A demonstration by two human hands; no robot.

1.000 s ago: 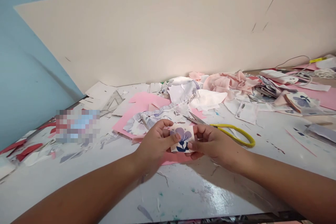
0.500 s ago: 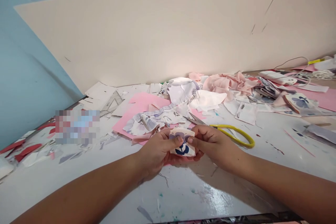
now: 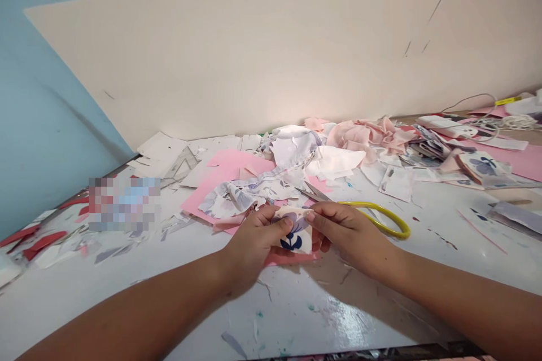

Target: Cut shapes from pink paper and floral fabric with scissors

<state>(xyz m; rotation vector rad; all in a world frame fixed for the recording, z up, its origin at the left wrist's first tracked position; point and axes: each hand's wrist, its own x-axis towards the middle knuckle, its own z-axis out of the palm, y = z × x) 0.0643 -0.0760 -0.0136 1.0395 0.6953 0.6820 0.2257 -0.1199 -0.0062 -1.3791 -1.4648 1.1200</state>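
Between both hands is a small cream fabric piece [image 3: 299, 240] printed with a purple and dark blue flower. My left hand [image 3: 258, 237] pinches its left side, thumb lying on top. At the upper right corner my right hand [image 3: 345, 231] grips it between thumb and fingers. The fingers behind the cloth are partly hidden. Just beyond my right hand lie scissors [image 3: 381, 217] with yellow handles, their blades apart and pointing left. Under and past the hands are pink sheets [image 3: 235, 166] and a floral fabric strip [image 3: 237, 194].
A heap of pink and white cloth scraps [image 3: 372, 135] lies along the pale board [image 3: 271, 56] at the back. On the left are a clear set square [image 3: 183, 164] and red scraps [image 3: 44, 243]. A white power strip [image 3: 446, 126] with a cord sits at the far right.
My right thumb has shifted from the middle of the fabric piece up to its upper right edge, uncovering more of the print. My left hand keeps its hold.
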